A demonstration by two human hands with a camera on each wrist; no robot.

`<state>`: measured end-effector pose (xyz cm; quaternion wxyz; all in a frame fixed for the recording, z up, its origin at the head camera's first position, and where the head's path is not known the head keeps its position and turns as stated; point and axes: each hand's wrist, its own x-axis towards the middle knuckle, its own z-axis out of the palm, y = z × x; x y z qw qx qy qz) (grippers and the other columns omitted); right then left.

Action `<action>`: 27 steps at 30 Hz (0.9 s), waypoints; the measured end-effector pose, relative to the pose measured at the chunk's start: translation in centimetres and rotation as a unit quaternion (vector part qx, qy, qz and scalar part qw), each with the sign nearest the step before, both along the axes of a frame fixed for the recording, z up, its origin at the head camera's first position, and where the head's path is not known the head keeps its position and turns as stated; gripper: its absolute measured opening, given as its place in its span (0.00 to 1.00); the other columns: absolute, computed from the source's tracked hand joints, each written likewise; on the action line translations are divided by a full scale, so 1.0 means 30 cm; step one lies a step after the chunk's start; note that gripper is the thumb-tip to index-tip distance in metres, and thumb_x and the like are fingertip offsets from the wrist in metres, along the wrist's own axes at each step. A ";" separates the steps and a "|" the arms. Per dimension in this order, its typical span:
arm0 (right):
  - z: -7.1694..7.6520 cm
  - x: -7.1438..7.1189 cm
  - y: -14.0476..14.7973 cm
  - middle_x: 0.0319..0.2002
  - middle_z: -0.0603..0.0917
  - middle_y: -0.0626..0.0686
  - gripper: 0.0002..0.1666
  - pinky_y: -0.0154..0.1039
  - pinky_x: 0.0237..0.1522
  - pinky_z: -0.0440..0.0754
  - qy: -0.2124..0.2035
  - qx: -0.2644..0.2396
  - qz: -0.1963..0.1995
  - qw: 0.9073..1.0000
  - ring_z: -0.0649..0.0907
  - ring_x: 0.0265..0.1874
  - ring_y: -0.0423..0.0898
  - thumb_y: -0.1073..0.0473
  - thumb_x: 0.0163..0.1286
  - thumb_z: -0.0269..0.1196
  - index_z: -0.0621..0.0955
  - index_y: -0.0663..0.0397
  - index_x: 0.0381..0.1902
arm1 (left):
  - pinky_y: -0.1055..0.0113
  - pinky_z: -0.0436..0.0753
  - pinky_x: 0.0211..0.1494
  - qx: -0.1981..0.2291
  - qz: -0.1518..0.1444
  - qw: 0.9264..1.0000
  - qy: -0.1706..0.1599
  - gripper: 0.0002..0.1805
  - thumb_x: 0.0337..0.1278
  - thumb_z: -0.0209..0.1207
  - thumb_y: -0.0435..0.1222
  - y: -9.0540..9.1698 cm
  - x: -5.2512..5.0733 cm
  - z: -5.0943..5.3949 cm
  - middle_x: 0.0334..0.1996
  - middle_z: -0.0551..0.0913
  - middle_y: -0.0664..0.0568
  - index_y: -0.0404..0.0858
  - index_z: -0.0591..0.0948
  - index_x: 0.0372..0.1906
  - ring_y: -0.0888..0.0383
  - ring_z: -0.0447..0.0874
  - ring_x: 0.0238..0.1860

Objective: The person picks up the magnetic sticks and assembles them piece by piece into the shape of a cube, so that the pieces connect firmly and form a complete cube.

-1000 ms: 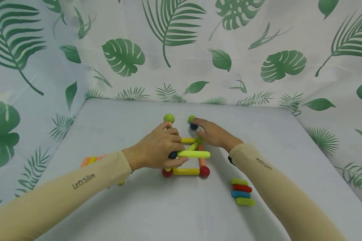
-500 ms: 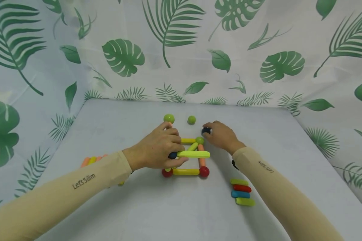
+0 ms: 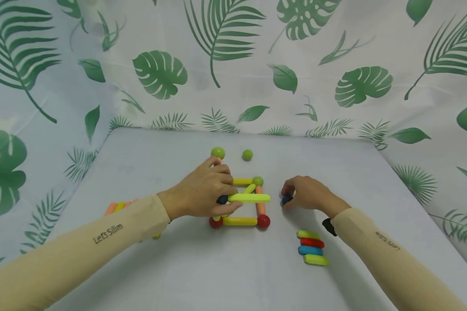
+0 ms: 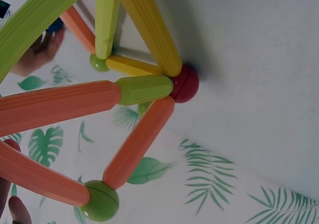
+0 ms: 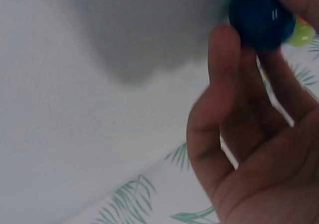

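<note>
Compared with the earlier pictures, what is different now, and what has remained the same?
The right hand, pinching a dark blue ball, has moved it away from the loose green ball, to the right and nearer. The left hand still holds the stick-and-ball frame; the loose green ball and the four short sticks stayed in place.

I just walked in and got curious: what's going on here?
Someone's left hand holds a stick-and-ball frame, while their right hand pinches a blue ball off to its right, not touching it. Four sticks lie side by side nearer the person, and a green ball sits apart beyond the frame.
</note>
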<state>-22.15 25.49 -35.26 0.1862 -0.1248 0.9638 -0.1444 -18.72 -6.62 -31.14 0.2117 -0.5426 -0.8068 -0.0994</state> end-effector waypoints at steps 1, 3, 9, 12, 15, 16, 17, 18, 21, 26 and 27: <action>0.009 0.017 0.000 0.40 0.85 0.47 0.19 0.48 0.44 0.81 -0.020 -0.025 0.018 0.999 0.81 0.39 0.48 0.51 0.57 0.78 0.86 0.49 0.44 | 0.53 0.70 0.55 -0.001 0.001 1.000 -0.001 0.15 0.62 0.65 0.52 -0.001 0.000 0.000 0.29 0.85 0.58 0.45 0.91 0.35 0.56 0.77 0.38; 0.027 0.050 -0.004 0.41 0.85 0.46 0.20 0.46 0.45 0.82 -0.057 -0.090 0.051 0.993 0.82 0.39 0.47 0.52 0.57 0.78 0.86 0.50 0.46 | 0.54 0.70 0.55 -0.002 0.003 1.000 -0.001 0.15 0.61 0.66 0.52 -0.002 0.000 0.000 0.29 0.85 0.58 0.45 0.91 0.35 0.57 0.77 0.38; 0.092 0.121 -0.026 0.46 0.85 0.52 0.22 0.44 0.43 0.84 -0.086 -0.280 0.092 0.952 0.83 0.42 0.54 0.55 0.62 0.75 0.84 0.55 0.52 | 0.54 0.70 0.55 -0.006 0.009 1.000 -0.001 0.14 0.60 0.66 0.52 -0.002 0.002 0.001 0.29 0.86 0.58 0.46 0.91 0.35 0.57 0.77 0.38; 0.119 0.137 -0.033 0.47 0.84 0.56 0.21 0.43 0.43 0.85 -0.089 -0.331 0.083 0.936 0.82 0.41 0.57 0.58 0.63 0.74 0.83 0.57 0.53 | 0.53 0.70 0.55 -0.009 0.013 1.000 -0.003 0.14 0.60 0.66 0.51 -0.004 0.002 -0.002 0.28 0.85 0.58 0.46 0.91 0.34 0.57 0.76 0.38; 0.132 0.147 -0.036 0.47 0.84 0.58 0.21 0.43 0.44 0.85 -0.096 -0.359 0.067 0.926 0.82 0.41 0.56 0.60 0.64 0.73 0.83 0.58 0.54 | 0.54 0.70 0.55 -0.009 0.014 1.000 -0.005 0.15 0.61 0.65 0.52 -0.005 0.002 -0.004 0.27 0.84 0.58 0.46 0.91 0.33 0.57 0.76 0.37; 0.134 0.150 -0.036 0.47 0.84 0.59 0.21 0.42 0.44 0.85 -0.097 -0.366 0.061 0.924 0.82 0.40 0.56 0.61 0.65 0.73 0.82 0.59 0.54 | 0.54 0.70 0.55 -0.007 0.014 1.000 -0.004 0.15 0.61 0.65 0.52 -0.004 0.002 -0.004 0.27 0.84 0.58 0.46 0.91 0.32 0.57 0.76 0.37; 0.133 0.153 -0.035 0.47 0.84 0.59 0.21 0.42 0.44 0.85 -0.095 -0.372 0.053 0.922 0.83 0.41 0.55 0.61 0.65 0.72 0.82 0.59 0.55 | 0.54 0.70 0.55 -0.005 0.012 1.000 -0.005 0.15 0.61 0.65 0.51 -0.004 0.002 -0.004 0.26 0.84 0.58 0.46 0.91 0.32 0.57 0.76 0.37; 0.133 0.155 -0.034 0.47 0.85 0.58 0.21 0.42 0.45 0.85 -0.094 -0.379 0.045 0.920 0.83 0.41 0.55 0.61 0.65 0.72 0.82 0.58 0.55 | 0.54 0.70 0.55 -0.004 0.011 1.000 -0.005 0.15 0.61 0.65 0.51 -0.003 0.002 -0.005 0.26 0.84 0.59 0.46 0.91 0.32 0.57 0.76 0.37; 0.133 0.161 -0.029 0.48 0.86 0.58 0.22 0.43 0.48 0.84 -0.090 -0.394 0.026 0.914 0.85 0.42 0.55 0.60 0.66 0.72 0.82 0.57 0.56 | 0.54 0.70 0.55 0.000 0.007 1.000 -0.004 0.14 0.61 0.66 0.51 0.000 0.004 -0.005 0.26 0.83 0.59 0.46 0.91 0.32 0.57 0.76 0.37; 0.130 0.163 -0.019 0.53 0.84 0.60 0.28 0.44 0.51 0.83 -0.117 -0.385 0.016 0.915 0.85 0.46 0.57 0.58 0.66 0.72 0.79 0.57 0.62 | 0.53 0.70 0.55 0.006 0.006 1.000 -0.014 0.13 0.61 0.66 0.50 0.005 0.009 -0.004 0.27 0.84 0.58 0.46 0.91 0.32 0.57 0.76 0.37; 0.127 0.163 -0.017 0.54 0.83 0.60 0.29 0.44 0.52 0.83 -0.131 -0.373 0.019 0.919 0.85 0.46 0.57 0.58 0.66 0.72 0.78 0.58 0.63 | 0.53 0.70 0.55 0.007 0.006 1.000 -0.018 0.13 0.61 0.66 0.50 0.006 0.010 -0.004 0.27 0.84 0.59 0.46 0.91 0.33 0.57 0.76 0.37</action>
